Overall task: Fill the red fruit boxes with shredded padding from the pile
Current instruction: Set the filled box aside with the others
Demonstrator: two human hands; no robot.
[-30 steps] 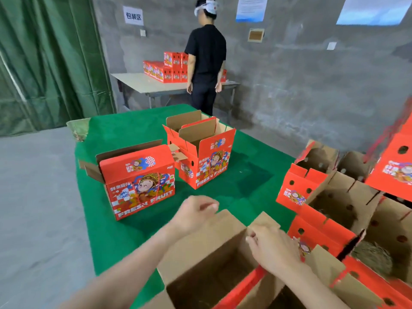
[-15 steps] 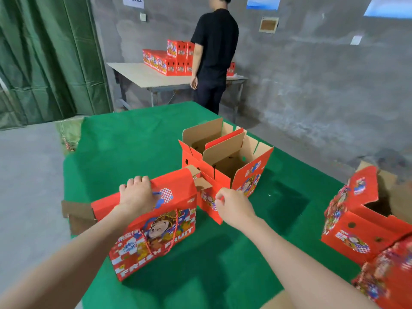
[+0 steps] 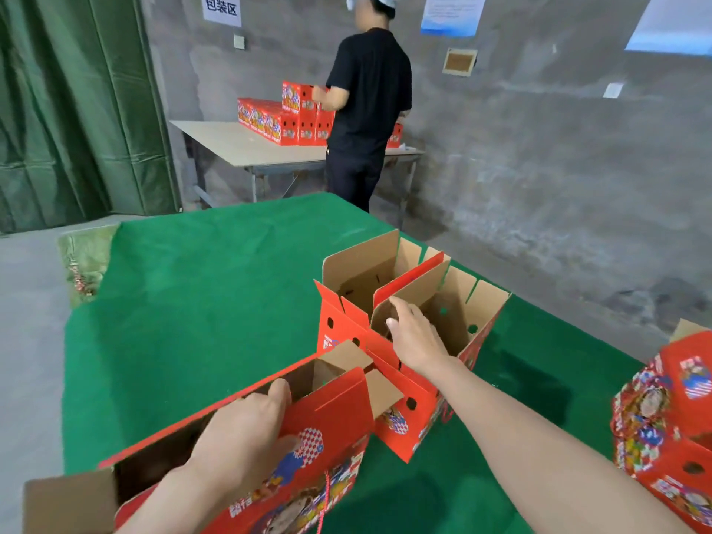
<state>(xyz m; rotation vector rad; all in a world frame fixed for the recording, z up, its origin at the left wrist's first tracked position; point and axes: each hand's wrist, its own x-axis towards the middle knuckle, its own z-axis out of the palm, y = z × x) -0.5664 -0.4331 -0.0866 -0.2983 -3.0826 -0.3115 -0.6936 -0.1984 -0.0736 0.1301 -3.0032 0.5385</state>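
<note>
On bench [image 3: 192, 302], near red box [image 3: 331, 410], long axis left-right, rim grasped by left grip [image 3: 246, 422]. Farther right, right grip [image 3: 418, 335] reaches into far red box [image 3: 339, 329]; clenched or released, cannot tell. No padding pile in view.

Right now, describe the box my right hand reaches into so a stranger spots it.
Find the green table. It is the middle box, behind the near box the left hand grips. Only it has raised flaps and the right hand reaching in.
</note>
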